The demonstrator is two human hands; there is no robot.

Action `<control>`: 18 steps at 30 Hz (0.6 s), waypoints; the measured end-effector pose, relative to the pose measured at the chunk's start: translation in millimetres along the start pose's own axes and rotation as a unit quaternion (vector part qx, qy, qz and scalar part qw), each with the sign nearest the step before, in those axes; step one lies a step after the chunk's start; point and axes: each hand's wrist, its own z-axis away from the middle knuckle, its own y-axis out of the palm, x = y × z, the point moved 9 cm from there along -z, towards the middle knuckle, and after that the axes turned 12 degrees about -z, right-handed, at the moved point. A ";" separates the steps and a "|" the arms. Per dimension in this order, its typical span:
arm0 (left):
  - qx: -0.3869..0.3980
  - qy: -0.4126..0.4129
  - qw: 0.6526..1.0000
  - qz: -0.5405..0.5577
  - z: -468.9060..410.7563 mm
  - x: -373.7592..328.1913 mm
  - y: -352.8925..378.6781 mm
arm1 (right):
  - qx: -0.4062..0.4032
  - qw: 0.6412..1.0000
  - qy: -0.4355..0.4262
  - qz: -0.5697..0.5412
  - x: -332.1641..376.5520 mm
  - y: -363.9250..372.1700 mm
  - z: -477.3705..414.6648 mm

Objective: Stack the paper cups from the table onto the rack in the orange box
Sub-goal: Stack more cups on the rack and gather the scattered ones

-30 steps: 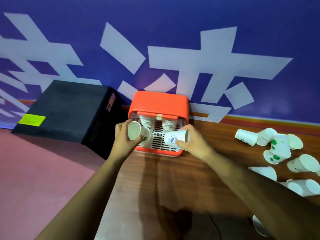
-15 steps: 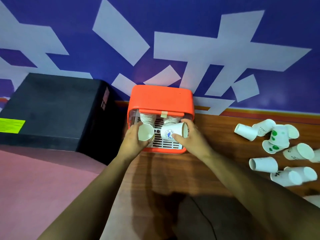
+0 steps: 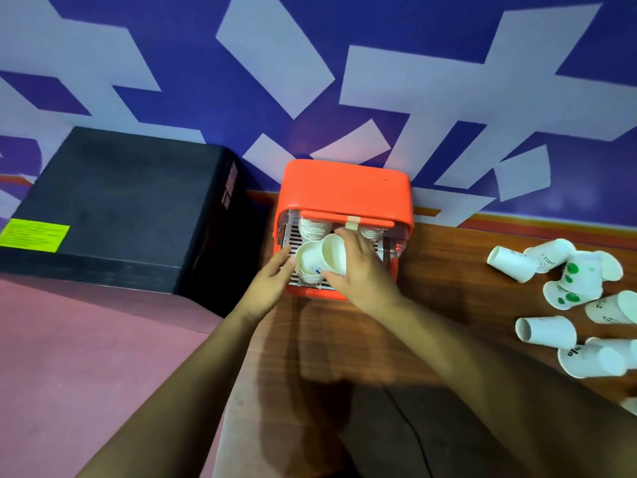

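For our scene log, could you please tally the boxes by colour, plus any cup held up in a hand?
Orange box: 1
Black box: 1
Paper cup held up in the right hand: 1
Total: 3

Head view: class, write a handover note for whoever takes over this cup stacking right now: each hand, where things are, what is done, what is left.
Left hand: open, fingers straight, at the front-left cup stack on the rack.
Right hand: grips a tilted paper cup right beside that stack.
Done: that stack plus the back stacks stand in the orange box.
Left: seat the held cup, then bring the loose cups lying on the table at the right.
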 end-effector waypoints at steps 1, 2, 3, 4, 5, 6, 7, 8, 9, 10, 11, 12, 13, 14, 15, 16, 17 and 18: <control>0.000 0.006 1.000 0.021 1.8 -3.3 0.6 | 0.010 1.000 -0.004 0.024 0.1 7.6 -1.0; 0.005 0.010 0.999 0.032 2.3 -5.7 2.8 | 0.017 0.999 -0.005 0.042 0.1 14.8 -2.3; 0.014 0.014 0.999 0.047 3.4 -9.9 5.0 | 0.026 0.998 -0.004 0.053 -0.5 22.2 -3.6; 0.016 0.016 0.998 0.054 3.0 -11.5 5.6 | 0.036 0.998 -0.004 0.055 -1.1 29.3 -4.8; 0.016 0.016 0.998 0.062 1.2 -11.7 6.0 | 0.046 0.998 -0.001 0.050 -1.9 35.6 -6.0; 0.013 0.017 0.998 0.060 -0.8 -12.0 5.6 | 0.054 0.998 0.007 0.035 -3.7 40.9 -7.5; 0.008 0.019 0.998 0.059 -4.3 -9.4 4.9 | 0.056 0.998 0.022 0.012 -6.1 43.8 -9.1; 0.005 0.021 0.999 0.049 -7.0 -7.4 4.2 | 0.055 0.997 0.045 -0.017 -11.5 45.8 -10.6; 0.004 0.022 0.999 0.039 -9.0 -5.6 4.5 | 0.052 0.995 0.070 -0.043 -17.9 47.1 -11.4; 0.003 0.025 0.999 0.023 -10.5 -4.4 5.0 | 0.054 0.992 0.098 -0.064 -25.2 49.1 -11.1; 0.001 0.034 0.999 0.013 -11.6 -3.8 5.7 | 0.055 0.988 0.122 -0.081 -32.4 51.2 -9.9; -0.004 0.038 0.999 0.004 -12.3 -3.5 5.8 | 0.056 0.984 0.139 -0.094 -39.5 53.9 -8.3; -0.014 0.040 0.999 0.004 -13.4 -2.8 5.1 | 0.056 0.981 0.149 -0.108 -44.9 56.1 -6.4; -0.025 0.043 0.999 0.003 -14.2 -1.7 3.5 | 0.058 0.978 0.157 -0.123 -48.6 58.3 -4.8; -0.035 0.047 0.998 -0.002 -15.5 0.6 2.1 | 0.058 0.975 0.163 -0.139 -50.9 60.1 -3.9; -0.045 0.051 0.998 -0.010 -15.7 1.2 0.5 | 0.056 0.972 0.170 -0.151 -53.3 61.9 -3.9; -0.052 0.055 0.997 -0.019 -15.6 1.9 -1.3 | 0.050 0.970 0.174 -0.162 -54.4 63.0 -4.5; -0.058 0.058 0.996 -0.027 -15.6 2.9 -2.6 | 0.046 0.969 0.177 -0.168 -54.2 63.8 -5.3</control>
